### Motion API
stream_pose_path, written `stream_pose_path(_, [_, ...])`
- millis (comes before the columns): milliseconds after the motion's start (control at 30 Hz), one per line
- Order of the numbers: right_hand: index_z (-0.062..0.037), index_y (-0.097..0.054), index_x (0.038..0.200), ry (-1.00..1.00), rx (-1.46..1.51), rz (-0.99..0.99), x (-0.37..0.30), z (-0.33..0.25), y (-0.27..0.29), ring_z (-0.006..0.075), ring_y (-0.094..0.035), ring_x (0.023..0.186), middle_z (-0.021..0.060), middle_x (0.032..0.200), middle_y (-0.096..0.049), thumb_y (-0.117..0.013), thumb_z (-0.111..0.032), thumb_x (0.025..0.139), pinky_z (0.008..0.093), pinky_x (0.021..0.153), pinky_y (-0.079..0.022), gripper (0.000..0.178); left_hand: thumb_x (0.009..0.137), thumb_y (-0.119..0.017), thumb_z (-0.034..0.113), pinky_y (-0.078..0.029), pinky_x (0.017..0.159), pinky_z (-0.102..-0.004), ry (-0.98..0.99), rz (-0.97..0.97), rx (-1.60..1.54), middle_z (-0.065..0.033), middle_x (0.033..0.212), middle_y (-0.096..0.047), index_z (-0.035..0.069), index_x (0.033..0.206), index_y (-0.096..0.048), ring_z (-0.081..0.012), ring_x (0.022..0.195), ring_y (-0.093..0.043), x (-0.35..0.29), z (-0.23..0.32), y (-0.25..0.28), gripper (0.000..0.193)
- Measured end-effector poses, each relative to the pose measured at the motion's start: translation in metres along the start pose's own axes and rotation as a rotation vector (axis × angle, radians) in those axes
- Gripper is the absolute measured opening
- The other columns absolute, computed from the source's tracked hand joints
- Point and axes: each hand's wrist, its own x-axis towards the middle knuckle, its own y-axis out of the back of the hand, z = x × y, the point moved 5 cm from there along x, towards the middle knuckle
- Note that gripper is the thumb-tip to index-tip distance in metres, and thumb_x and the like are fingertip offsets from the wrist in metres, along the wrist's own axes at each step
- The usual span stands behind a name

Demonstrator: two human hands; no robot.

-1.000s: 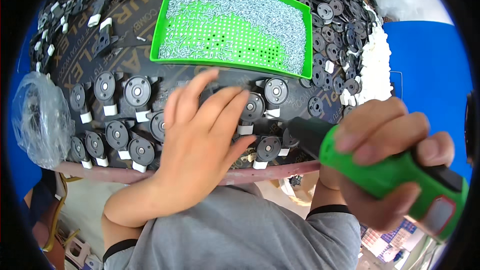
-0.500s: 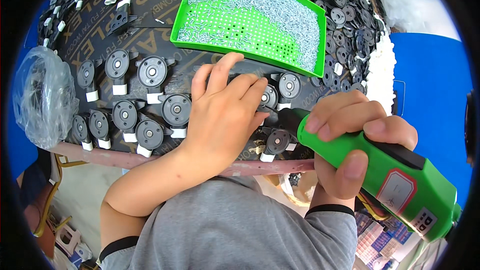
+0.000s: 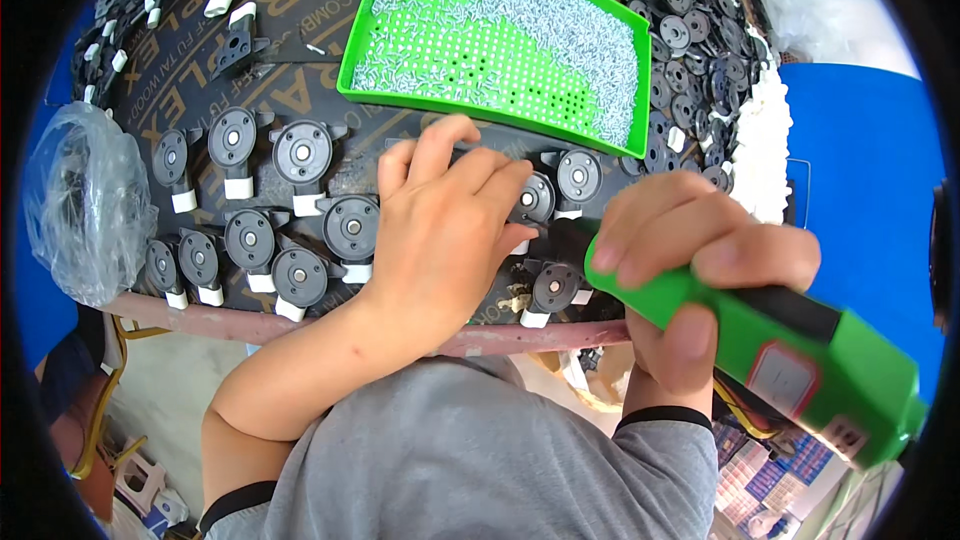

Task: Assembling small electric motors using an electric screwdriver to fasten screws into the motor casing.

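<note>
My left hand reaches over the table, thumb and forefinger closed at the edge of a black part with a round disc. Much of that part is hidden beneath the fingers. In my right hand is a green electric screwdriver, its black nose pointing left at the disc's lower edge. The bit's tip is too small and blurred to tell if it touches. Similar black discs on white-ended stems, such as one at the left and one near the front edge, lie around both hands.
Beyond my hands stands a green perforated tray of small silver screws. Loose black discs and white pieces are heaped at the right. A clear plastic bag sits at the left edge; more black parts lie at the far left.
The screwdriver and my right hand have shifted slightly left, and the tool has rolled a little in the grip. My left hand stays nearly in place over the part.
</note>
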Motion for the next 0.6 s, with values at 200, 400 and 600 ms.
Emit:
stream_pose_path(200, [-0.0067, -0.046, 0.116, 0.167, 0.009, 0.181, 0.018, -0.012, 0.025, 0.0238, -0.054, 0.059, 0.0121, 0.072, -0.054, -0.052, -0.026, 0.095, 0.0368, 0.055, -0.047, 0.029, 0.065, -0.083, 0.021, -0.035, 0.094, -0.0433, 0.009, 0.012, 0.012, -0.004, 0.112, -0.065, 0.006, 0.118, -0.066, -0.0265, 0.115, -0.051, 0.0, 0.002, 0.005, 0.057])
stream_pose_path(400, [-0.0026, -0.042, 0.114, 0.101, -0.346, 0.401, 0.032, 0.052, 0.036, 0.0209, -0.056, 0.056, 0.0143, 0.067, -0.057, -0.056, -0.011, 0.091, 0.0364, 0.058, -0.053, 0.027, 0.078, -0.076, 0.026, -0.034, 0.092, -0.0396, -0.011, 0.061, 0.114, -0.0005, 0.119, -0.062, 0.01, 0.12, -0.067, -0.0245, 0.112, -0.051, -0.014, 0.001, 0.037, 0.045])
stream_pose_path(600, [-0.0013, -0.043, 0.113, 0.131, -0.307, 0.398, 0.03, 0.051, 0.044, 0.0217, -0.057, 0.055, 0.0152, 0.067, -0.057, -0.055, -0.011, 0.092, 0.036, 0.057, -0.052, 0.026, 0.073, -0.08, 0.024, -0.032, 0.091, -0.0367, -0.038, 0.04, 0.07, 0.0039, 0.111, -0.066, 0.012, 0.107, -0.072, -0.0219, 0.108, -0.052, -0.051, -0.006, 0.054, 0.037])
